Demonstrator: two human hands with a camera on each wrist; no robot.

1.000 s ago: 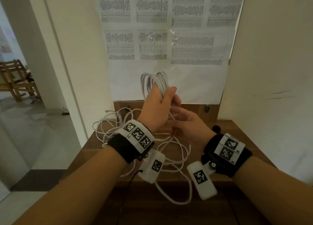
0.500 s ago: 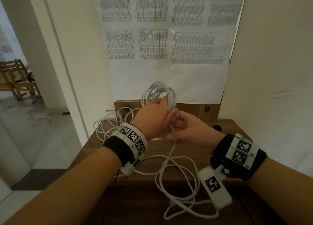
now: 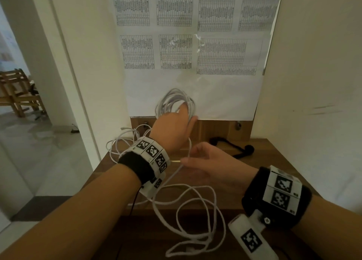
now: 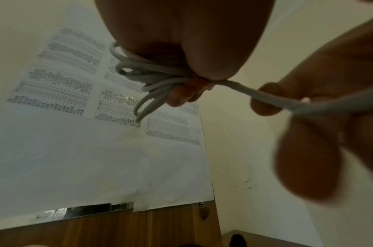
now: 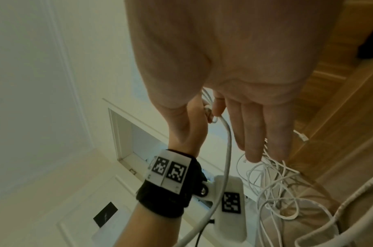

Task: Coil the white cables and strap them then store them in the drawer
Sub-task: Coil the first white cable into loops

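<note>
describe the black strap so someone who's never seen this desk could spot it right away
Start at the wooden desk under the wall of printed tables. Toward its back right, near the wooden back panel, lies the black strap, past the right hand. It is the only dark, flat band there; everything else loose on the desk is white cable.

The white cable (image 3: 177,101) is partly wound into a bundle of loops standing upright at 12 o'clock above the wooden top; its slack trails toward 6 o'clock in loose, overlapping loops (unstrapped) over the front edge.
</note>
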